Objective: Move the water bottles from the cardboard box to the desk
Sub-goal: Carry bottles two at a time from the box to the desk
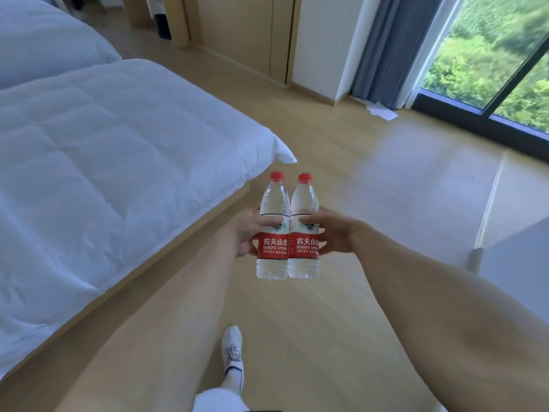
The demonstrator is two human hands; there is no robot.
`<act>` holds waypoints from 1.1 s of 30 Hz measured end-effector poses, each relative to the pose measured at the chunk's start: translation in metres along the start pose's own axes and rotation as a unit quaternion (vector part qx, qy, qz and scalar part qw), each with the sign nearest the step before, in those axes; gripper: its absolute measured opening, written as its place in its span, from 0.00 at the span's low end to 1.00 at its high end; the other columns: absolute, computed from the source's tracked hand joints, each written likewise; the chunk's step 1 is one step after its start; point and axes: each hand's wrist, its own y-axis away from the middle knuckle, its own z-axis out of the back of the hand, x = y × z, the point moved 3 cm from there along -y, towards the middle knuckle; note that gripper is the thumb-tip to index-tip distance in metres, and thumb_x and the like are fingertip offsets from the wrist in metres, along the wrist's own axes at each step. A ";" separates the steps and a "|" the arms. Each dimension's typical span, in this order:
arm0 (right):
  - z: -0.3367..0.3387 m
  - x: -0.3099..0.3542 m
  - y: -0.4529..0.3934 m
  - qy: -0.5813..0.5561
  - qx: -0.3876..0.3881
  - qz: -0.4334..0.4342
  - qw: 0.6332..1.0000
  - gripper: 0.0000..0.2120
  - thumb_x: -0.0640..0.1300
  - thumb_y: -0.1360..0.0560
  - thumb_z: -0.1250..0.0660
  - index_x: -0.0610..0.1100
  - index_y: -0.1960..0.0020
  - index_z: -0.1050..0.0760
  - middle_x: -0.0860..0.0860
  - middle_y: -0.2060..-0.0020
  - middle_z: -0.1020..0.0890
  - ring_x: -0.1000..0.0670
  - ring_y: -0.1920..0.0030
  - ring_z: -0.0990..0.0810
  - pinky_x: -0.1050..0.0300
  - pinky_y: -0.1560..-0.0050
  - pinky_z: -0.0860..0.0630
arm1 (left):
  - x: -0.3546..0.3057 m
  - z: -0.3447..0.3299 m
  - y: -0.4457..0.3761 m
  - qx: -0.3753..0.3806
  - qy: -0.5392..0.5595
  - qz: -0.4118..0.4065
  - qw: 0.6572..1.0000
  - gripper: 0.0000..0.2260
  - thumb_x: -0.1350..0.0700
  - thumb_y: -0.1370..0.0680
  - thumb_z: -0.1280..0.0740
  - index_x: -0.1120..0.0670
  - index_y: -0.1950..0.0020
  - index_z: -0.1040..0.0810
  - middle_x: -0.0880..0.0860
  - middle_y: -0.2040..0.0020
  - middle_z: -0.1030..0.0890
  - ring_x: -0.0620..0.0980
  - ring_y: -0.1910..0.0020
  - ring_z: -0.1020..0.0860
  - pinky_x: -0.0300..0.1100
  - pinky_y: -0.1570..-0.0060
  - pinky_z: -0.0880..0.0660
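Two clear water bottles with red caps and red labels are held upright side by side in front of me, above the wooden floor. My left hand [245, 231] grips the left bottle [273, 233] around its label. My right hand [332, 233] grips the right bottle [304, 233] the same way. The two bottles touch each other. Neither the cardboard box nor the desk is in view.
A bed with a white duvet [98, 179] fills the left side. Wooden cabinets [243, 31] stand at the back, a grey curtain [389, 46] and a large window [490, 60] at the right. A pale surface's corner [517, 203] juts in at the right. My shoe [233, 349] is on the floor.
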 end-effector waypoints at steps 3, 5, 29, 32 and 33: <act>0.019 0.020 -0.023 -0.016 -0.036 0.012 0.999 0.20 0.46 0.23 0.30 0.53 0.33 0.29 0.47 0.39 0.21 0.42 0.47 0.20 0.38 0.45 0.20 | -0.027 0.005 -0.041 0.031 -0.016 -0.004 0.999 0.21 0.57 0.27 0.24 0.45 0.36 0.24 0.57 0.42 0.16 0.58 0.49 0.17 0.61 0.54 0.19; 0.031 0.037 -0.040 -0.034 -0.068 0.018 0.997 0.24 0.46 0.24 0.28 0.51 0.30 0.32 0.45 0.37 0.22 0.41 0.45 0.20 0.37 0.45 0.21 | -0.048 0.010 -0.069 0.055 -0.023 -0.008 0.998 0.24 0.57 0.27 0.24 0.44 0.34 0.25 0.57 0.41 0.16 0.58 0.48 0.18 0.58 0.58 0.19; 0.232 0.169 -0.185 -0.147 -0.196 0.027 0.969 0.22 0.46 0.24 0.28 0.50 0.34 0.31 0.45 0.42 0.21 0.42 0.44 0.18 0.36 0.48 0.19 | -0.223 -0.049 -0.356 0.125 -0.113 -0.013 0.986 0.21 0.53 0.27 0.24 0.47 0.36 0.24 0.53 0.48 0.14 0.53 0.55 0.16 0.53 0.63 0.19; 0.281 0.187 -0.213 -0.147 -0.182 0.043 0.971 0.22 0.46 0.24 0.28 0.50 0.34 0.31 0.45 0.41 0.21 0.42 0.44 0.18 0.37 0.47 0.19 | -0.249 -0.068 -0.399 0.111 -0.111 -0.025 0.987 0.20 0.54 0.26 0.24 0.47 0.37 0.24 0.53 0.47 0.15 0.52 0.56 0.16 0.52 0.63 0.19; 0.299 0.195 -0.221 -0.147 -0.179 0.049 0.972 0.22 0.46 0.24 0.27 0.51 0.34 0.31 0.46 0.42 0.20 0.43 0.45 0.18 0.38 0.48 0.19 | -0.260 -0.077 -0.414 0.105 -0.112 -0.031 0.988 0.19 0.54 0.26 0.24 0.47 0.37 0.24 0.53 0.46 0.15 0.52 0.55 0.16 0.52 0.62 0.19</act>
